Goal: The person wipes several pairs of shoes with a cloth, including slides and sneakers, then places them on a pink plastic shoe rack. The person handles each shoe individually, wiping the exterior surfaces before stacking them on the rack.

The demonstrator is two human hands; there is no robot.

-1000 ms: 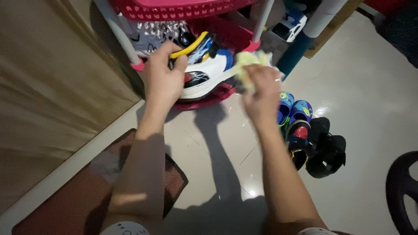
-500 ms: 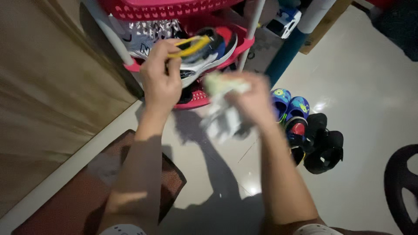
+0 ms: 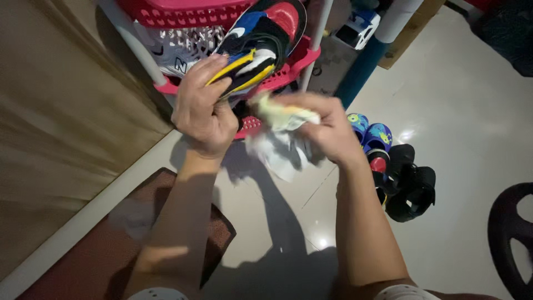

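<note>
My left hand (image 3: pixel 202 111) grips a small sneaker (image 3: pixel 261 41) with black, blue, red and yellow parts, turned so its sole faces me and its toe points up to the right. My right hand (image 3: pixel 327 130) is closed on a crumpled yellow and white cloth (image 3: pixel 280 136), which hangs just below the shoe's heel. Both hands are in front of a red plastic shoe rack (image 3: pixel 286 66) with white posts.
A white patterned sneaker (image 3: pixel 177 50) lies on the rack shelf behind my left hand. Small blue and green clogs (image 3: pixel 372 136) and black sandals (image 3: pixel 411 189) sit on the shiny tiled floor at right. A brown mat (image 3: pixel 122 233) lies at lower left, and a beige wall at left.
My left hand has lifted the sneaker and turned it from side-on to sole-up. My right hand with the cloth has moved from the shoe's toe down to below its heel.
</note>
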